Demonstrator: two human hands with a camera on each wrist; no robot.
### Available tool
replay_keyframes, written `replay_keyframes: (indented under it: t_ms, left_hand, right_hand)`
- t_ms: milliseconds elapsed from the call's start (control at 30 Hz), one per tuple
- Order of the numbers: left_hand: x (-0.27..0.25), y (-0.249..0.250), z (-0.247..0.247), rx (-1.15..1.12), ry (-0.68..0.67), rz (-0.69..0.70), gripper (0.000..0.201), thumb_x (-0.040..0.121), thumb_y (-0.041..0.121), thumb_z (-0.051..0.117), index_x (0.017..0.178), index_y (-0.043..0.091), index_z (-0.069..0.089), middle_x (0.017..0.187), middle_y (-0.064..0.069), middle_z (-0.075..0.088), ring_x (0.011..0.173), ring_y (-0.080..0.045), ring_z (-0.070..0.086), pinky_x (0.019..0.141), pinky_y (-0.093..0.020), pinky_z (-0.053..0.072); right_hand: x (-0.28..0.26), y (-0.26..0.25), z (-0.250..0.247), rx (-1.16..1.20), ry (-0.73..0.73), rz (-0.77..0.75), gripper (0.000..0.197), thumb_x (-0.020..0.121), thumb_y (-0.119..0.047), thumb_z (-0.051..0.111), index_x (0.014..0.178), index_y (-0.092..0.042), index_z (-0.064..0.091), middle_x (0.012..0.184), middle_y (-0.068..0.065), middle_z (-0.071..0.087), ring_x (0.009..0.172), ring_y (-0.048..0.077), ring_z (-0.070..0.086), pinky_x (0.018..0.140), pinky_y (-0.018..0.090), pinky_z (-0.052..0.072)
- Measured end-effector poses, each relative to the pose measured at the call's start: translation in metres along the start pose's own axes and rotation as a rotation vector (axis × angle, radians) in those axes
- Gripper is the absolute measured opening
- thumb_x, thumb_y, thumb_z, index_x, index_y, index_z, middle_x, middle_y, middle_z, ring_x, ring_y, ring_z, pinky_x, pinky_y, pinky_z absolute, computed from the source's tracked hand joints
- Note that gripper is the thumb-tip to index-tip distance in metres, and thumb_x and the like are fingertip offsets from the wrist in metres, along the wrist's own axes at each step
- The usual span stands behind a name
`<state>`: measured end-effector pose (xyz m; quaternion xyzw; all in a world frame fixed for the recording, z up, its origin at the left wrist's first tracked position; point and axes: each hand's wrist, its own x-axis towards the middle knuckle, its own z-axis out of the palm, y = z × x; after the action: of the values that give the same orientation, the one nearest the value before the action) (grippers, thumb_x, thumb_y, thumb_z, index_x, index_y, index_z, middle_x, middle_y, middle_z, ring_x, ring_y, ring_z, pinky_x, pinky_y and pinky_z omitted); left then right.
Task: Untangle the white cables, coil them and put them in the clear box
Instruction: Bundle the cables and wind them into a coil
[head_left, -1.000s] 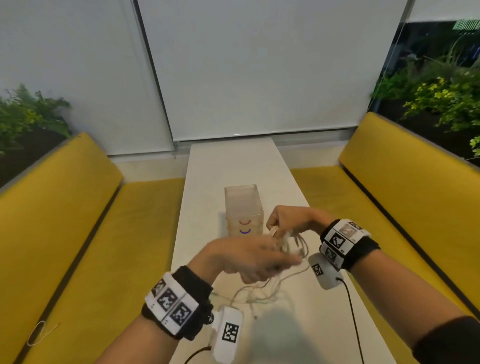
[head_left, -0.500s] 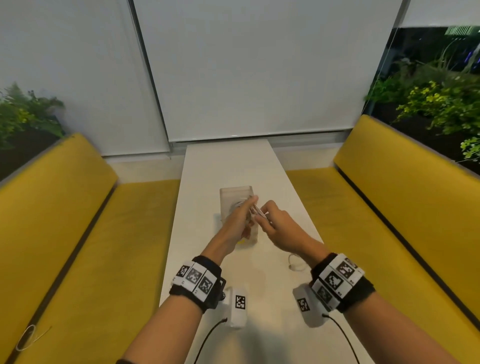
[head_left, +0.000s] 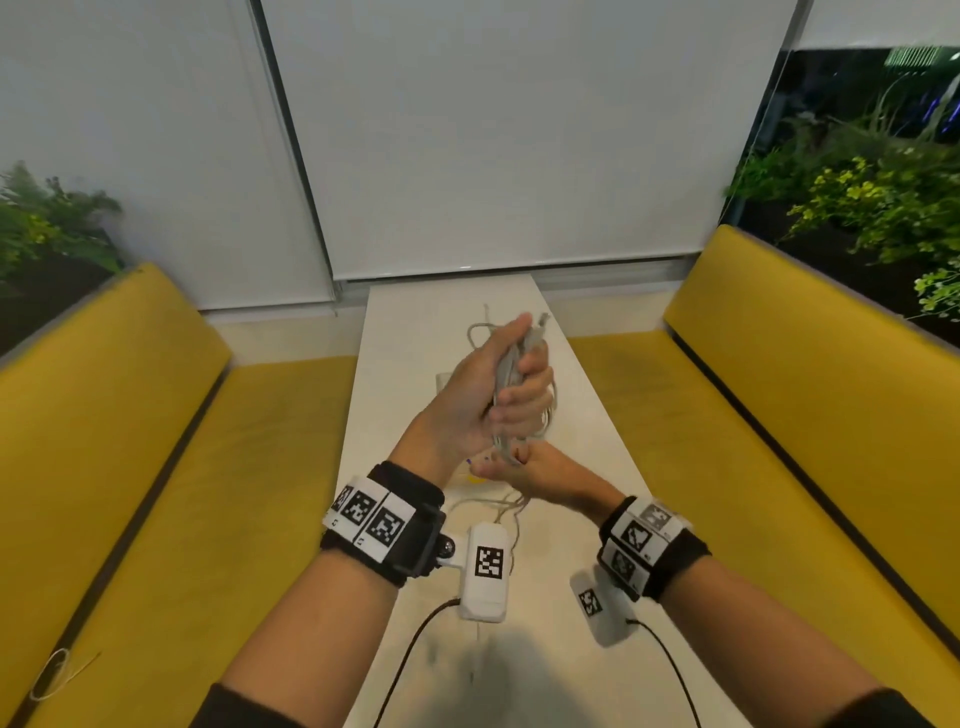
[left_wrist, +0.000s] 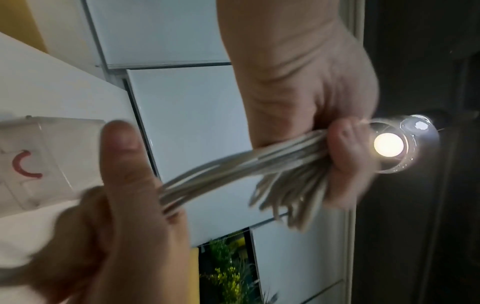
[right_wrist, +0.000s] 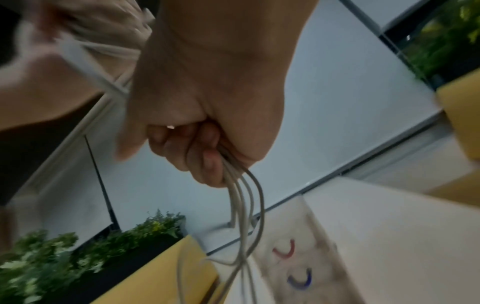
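**White cables bunched in both hands above the clear box**

The white cables are held as a bundle of many strands between two hands. The left hand is closed round the upper part of the bundle, thumb laid along it, with loops and a plug end sticking out above the fist. The right hand is curled round the lower part, just beneath the left, and several strands are seen trailing from its fingers down towards the table.

The bundle is lifted clear of the table. The clear box, marked with a red and a blue curved line, stands on the table below and behind the hands; in the head view it is almost wholly hidden by them. More cable lies slack on the table near the wrists.

The cables can be judged light, thin and limp, yet springy enough for a coil to open if released. The smooth sheath is likely to slip, so a full fist round the gathered middle is to be preferred over a pinch. Loose ends may snag on each other or on the box rim, and the plugs should not be pulled hard.
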<state>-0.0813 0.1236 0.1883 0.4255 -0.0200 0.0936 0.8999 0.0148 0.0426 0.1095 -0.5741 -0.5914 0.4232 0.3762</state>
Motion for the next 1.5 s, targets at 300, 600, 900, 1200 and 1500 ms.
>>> replay_keyframes:
  t_ms: [300,600,900,1200,1500]
  left_hand:
    - [-0.041,-0.040,-0.020,1.319,0.132,-0.837,0.039,0.100,0.048,0.053,0.078,0.016,0.061,0.060,-0.003,0.056,0.042,-0.012,0.037,0.041,-0.021,0.030]
    - [-0.032,-0.045,-0.059,0.863,0.685,-0.157,0.040,0.100,0.047,0.051,0.074,0.017,0.056,0.060,-0.010,0.043,0.044,-0.016,0.030,0.043,-0.026,0.022]
    - [0.017,-0.040,-0.058,0.622,1.099,0.181,0.043,0.087,0.058,0.068,0.076,0.016,0.068,0.060,0.007,0.057,0.061,-0.012,0.054,0.058,-0.026,0.043]
    - [-0.008,-0.015,-0.013,0.318,0.003,0.021,0.061,0.094,0.052,0.058,0.061,0.002,0.046,0.043,-0.006,0.045,0.031,-0.013,0.045,0.037,-0.018,0.040]
    - [-0.036,-0.028,0.014,1.230,-0.227,-0.667,0.040,0.099,0.032,0.061,0.072,0.003,0.060,0.052,-0.010,0.051,0.033,-0.005,0.043,0.051,-0.013,0.042]
  right_hand:
    - [0.021,-0.006,-0.067,-0.835,-0.114,0.163,0.048,0.085,-0.030,0.069,0.048,-0.024,0.039,0.050,-0.005,0.038,0.050,0.011,0.033,0.052,0.030,0.026]
    - [-0.001,0.015,-0.040,-0.326,0.045,0.065,0.020,0.104,-0.035,0.041,0.089,-0.022,0.046,0.076,-0.003,0.052,0.059,0.010,0.043,0.054,0.022,0.037]
    - [0.011,0.027,0.022,0.390,0.093,0.089,0.041,0.105,-0.040,0.033,0.071,-0.018,0.042,0.060,-0.002,0.034,0.049,0.010,0.038,0.057,0.030,0.036]
    - [0.011,0.014,-0.006,0.248,-0.252,0.169,0.034,0.083,-0.024,0.072,0.059,-0.018,0.048,0.052,-0.005,0.038,0.047,0.010,0.033,0.053,0.022,0.037]
    - [0.015,0.000,-0.042,-0.247,-0.570,0.469,0.046,0.090,-0.024,0.055,0.133,-0.011,0.052,0.126,0.029,0.058,0.103,0.045,0.061,0.090,0.055,0.053]
